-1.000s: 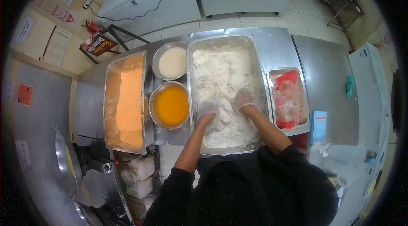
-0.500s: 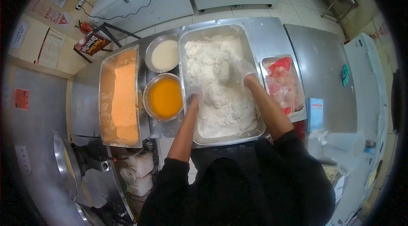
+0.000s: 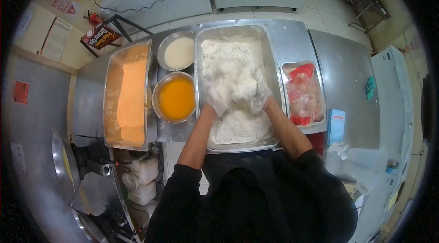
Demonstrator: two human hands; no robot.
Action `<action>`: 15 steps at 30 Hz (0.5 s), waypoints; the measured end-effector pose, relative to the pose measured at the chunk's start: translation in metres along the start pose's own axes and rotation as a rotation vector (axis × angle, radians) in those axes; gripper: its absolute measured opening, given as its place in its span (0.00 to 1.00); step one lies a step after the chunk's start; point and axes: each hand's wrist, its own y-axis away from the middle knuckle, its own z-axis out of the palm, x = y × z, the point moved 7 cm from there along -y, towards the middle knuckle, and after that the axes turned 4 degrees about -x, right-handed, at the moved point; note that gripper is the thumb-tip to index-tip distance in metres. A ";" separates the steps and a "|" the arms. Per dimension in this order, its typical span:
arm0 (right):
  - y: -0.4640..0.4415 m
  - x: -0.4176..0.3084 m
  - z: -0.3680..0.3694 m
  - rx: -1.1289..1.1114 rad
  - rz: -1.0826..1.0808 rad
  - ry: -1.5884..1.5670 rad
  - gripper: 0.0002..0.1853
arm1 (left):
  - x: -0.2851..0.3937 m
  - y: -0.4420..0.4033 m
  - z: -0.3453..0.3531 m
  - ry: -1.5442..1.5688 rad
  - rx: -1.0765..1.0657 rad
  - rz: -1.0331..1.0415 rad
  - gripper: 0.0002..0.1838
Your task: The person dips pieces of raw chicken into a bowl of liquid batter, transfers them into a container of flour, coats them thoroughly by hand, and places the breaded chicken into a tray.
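Observation:
A large metal tray (image 3: 277, 83) in the middle holds a heap of white flour (image 3: 238, 128). My left hand (image 3: 218, 100), in a clear glove dusted white, is inside the tray on the left side of the heap. Opposite it, my right hand (image 3: 259, 98), gloved the same way, is in the flour at the right. Lumpy, flour-covered material (image 3: 244, 85) lies between and just beyond them, blurred by motion. Flour and blur hide the fingers of both hands, and whether anything is in them does not show.
Left of the tray stand a bowl of orange liquid (image 3: 176, 98), a bowl of pale batter (image 3: 179, 53) and a deep pan of orange powder (image 3: 132, 101). To the right are a tray with red-and-clear plastic bags (image 3: 302, 92), a blue box (image 3: 336, 126) and a green cloth (image 3: 370, 88).
My hands have come closer together within the tray, the right one moving down and inward. The flour heap between them has shifted. The whole view has moved slightly.

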 end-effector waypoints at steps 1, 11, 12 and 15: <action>0.002 -0.010 -0.002 0.007 -0.060 0.067 0.27 | 0.013 0.004 -0.001 -0.217 -0.054 0.182 0.28; 0.082 0.071 -0.007 -0.280 -0.034 1.731 0.29 | -0.060 0.112 0.001 -1.344 -0.335 -0.474 0.22; 0.071 0.072 -0.004 -0.336 0.074 1.627 0.30 | -0.074 0.108 -0.006 -1.091 -0.240 -0.469 0.22; 0.041 0.074 -0.012 -0.329 0.182 1.386 0.31 | -0.098 0.097 -0.009 -0.190 0.080 -0.491 0.21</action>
